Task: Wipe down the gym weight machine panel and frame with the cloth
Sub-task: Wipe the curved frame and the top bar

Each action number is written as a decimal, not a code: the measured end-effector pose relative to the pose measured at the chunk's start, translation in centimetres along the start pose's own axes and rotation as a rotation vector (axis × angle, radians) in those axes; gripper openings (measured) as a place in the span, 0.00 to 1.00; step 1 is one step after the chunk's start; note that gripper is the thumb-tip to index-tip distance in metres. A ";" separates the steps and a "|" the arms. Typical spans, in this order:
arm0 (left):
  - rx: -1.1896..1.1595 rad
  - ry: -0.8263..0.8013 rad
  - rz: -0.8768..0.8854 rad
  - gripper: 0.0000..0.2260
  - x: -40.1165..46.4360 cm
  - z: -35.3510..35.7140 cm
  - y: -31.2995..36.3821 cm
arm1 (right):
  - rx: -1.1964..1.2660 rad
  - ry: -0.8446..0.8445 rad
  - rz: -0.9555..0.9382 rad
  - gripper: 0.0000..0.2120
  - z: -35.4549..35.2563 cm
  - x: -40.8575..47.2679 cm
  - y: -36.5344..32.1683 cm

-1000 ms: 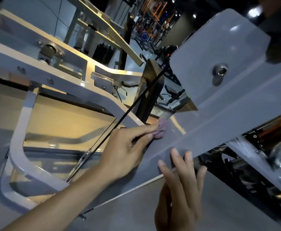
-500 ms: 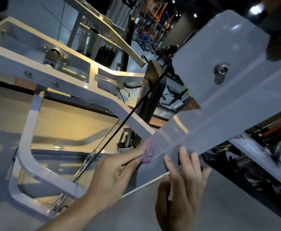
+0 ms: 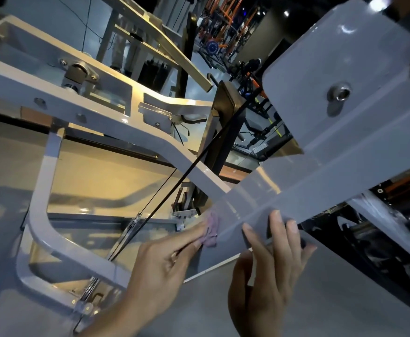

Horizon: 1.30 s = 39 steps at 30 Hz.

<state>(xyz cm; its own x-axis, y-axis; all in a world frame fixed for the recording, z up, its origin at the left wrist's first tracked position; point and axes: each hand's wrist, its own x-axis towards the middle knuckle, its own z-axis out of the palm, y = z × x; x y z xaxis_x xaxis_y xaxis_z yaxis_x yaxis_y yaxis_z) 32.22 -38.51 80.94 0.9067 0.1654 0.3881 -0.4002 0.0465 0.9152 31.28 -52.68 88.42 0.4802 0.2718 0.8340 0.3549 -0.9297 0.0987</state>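
Note:
A small pink cloth is pinched in my left hand and pressed against the lower left edge of the grey machine panel. My right hand rests beside it with fingers spread, fingertips lying flat on the panel's bottom edge. The panel slants up to the right and carries a steel bolt. The white tubular frame runs from the upper left down to the panel.
A black cable crosses diagonally in front of the frame, just left of my left hand. A curved white frame tube loops at the lower left. Dark machine parts sit at the right; other gym equipment stands far behind.
My left hand has slid the cloth down and to the left along the panel's edge. My right hand stays on the bottom edge, shifted slightly with the view.

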 end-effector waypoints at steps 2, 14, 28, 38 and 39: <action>0.021 -0.012 -0.021 0.18 0.7 0.0 -0.6 | 0.010 0.011 -0.005 0.15 0.2 0.1 0.1; 0.070 0.054 0.109 0.17 -0.4 0.1 -0.6 | -0.022 0.075 -0.050 0.13 1.1 -0.1 0.2; 0.085 0.008 -0.020 0.12 2.6 0.4 -2.7 | -0.006 0.063 -0.027 0.12 1.2 -0.1 0.0; -0.021 0.058 0.071 0.10 6.4 2.0 1.6 | -0.015 0.038 -0.005 0.17 1.4 -0.3 -0.4; -0.017 0.059 0.089 0.11 6.2 2.0 1.2 | -0.017 0.033 -0.001 0.18 1.4 -0.4 -0.4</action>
<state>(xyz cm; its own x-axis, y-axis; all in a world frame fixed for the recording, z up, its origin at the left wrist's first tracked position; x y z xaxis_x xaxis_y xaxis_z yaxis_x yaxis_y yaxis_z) 37.68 -39.41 84.65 0.8581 0.2268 0.4607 -0.4818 0.0452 0.8751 32.07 -52.07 87.31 0.4532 0.2649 0.8512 0.3413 -0.9336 0.1088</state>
